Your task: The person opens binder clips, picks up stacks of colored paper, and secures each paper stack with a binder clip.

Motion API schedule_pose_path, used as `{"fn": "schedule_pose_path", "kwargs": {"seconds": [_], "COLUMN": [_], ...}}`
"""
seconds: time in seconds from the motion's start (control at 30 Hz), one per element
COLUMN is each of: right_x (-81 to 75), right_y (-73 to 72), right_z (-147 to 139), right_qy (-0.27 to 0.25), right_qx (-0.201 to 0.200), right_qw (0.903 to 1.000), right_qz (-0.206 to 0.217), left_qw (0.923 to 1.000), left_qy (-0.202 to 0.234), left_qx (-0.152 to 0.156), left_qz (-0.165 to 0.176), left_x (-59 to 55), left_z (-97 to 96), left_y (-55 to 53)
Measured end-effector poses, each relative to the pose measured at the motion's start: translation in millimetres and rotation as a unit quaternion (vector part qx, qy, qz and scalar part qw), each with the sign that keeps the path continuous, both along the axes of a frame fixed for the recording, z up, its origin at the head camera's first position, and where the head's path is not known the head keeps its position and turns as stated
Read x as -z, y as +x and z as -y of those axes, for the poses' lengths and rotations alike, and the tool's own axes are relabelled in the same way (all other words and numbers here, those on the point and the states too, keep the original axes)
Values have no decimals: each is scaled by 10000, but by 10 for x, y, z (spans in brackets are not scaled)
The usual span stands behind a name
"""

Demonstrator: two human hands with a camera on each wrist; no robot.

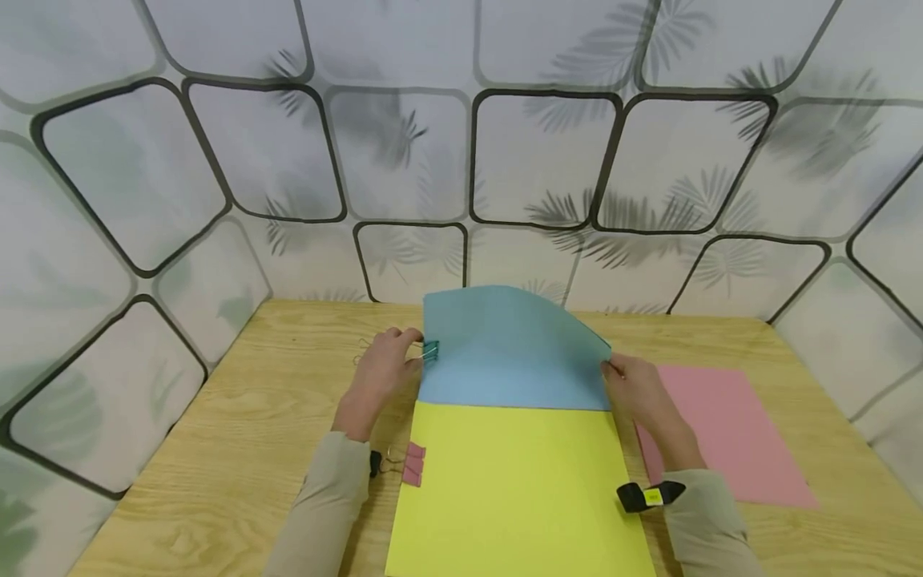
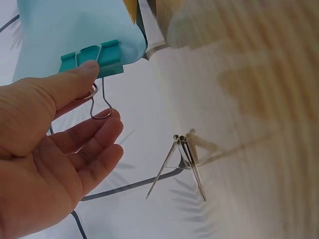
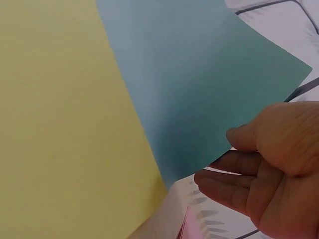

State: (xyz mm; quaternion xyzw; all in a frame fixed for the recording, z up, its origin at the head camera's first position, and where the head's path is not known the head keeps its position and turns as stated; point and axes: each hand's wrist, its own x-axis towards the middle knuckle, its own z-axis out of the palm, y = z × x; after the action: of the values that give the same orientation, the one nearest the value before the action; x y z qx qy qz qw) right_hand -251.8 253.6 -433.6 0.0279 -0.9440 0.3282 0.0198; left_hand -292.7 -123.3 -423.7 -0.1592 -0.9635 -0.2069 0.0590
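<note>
My left hand [image 1: 382, 373] pinches a teal binder clip [image 2: 102, 57] between thumb and fingers, the thumb lying on its body. The clip sits on the left edge of a blue sheet [image 1: 505, 377], and one wire handle loops down beside the fingers. At the sheet's right edge, my right hand [image 3: 279, 164] pinches the paper, thumb on top and fingers beneath. That far-right part of the blue sheet curves up off the table. Nearer me lies a flat yellow sheet [image 1: 519, 489], with a pink binder clip [image 1: 414, 465] on its left edge.
A pink sheet [image 1: 743, 441] lies right of the yellow one, partly behind the right forearm. Bare wire handles [image 2: 182, 164] stand past the left hand. The wooden tabletop [image 1: 202, 449] ends at a patterned backdrop [image 1: 404, 160].
</note>
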Motion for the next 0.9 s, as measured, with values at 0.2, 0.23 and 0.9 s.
{"fn": "schedule_pose_path", "kwargs": {"seconds": [0.2,0.23,0.9], "right_x": [23,28,150], "right_y": [9,4,-83], "right_z": [24,27,-48], "right_qy": [155,140,-308], "right_qx": [-46,-51,452], "right_qw": [9999,9999,9982], "right_qz": [12,53,-244], "left_qw": [9998,9997,9904], "left_qy": [-82,-90,-301], "left_qx": [-153,-181,-773], "left_qz": [126,164,1109], "left_x": [-21,-23,8], "left_z": [-4,-8,-100], "left_y": [-28,-31,-219]}}
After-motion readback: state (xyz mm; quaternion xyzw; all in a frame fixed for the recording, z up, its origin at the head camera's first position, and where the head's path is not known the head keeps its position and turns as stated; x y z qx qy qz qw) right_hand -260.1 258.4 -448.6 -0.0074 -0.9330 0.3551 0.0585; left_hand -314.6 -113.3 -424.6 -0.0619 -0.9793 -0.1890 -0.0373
